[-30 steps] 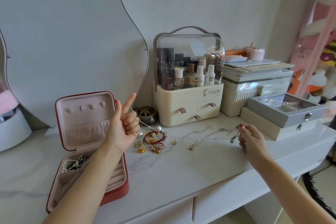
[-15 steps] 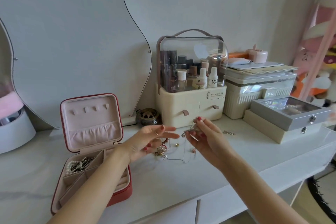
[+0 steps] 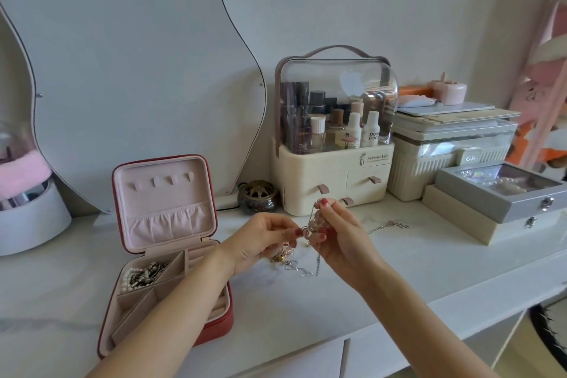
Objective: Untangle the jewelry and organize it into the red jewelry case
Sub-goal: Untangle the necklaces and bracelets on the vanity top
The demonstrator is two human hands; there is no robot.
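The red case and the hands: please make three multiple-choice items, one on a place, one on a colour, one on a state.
1. Where does the red case stand?
A. left of the hands
B. right of the hands
C. on the grey box

2. What colour is the case's lining?
A. black
B. pink
C. green

3. What do the hands do?
A. rest flat
B. close the case
C. pinch a chain

Answers:
1 A, it lies under the left forearm.
2 B, the open lid shows pink.
3 C, left hand and right hand both pinch it above the table.
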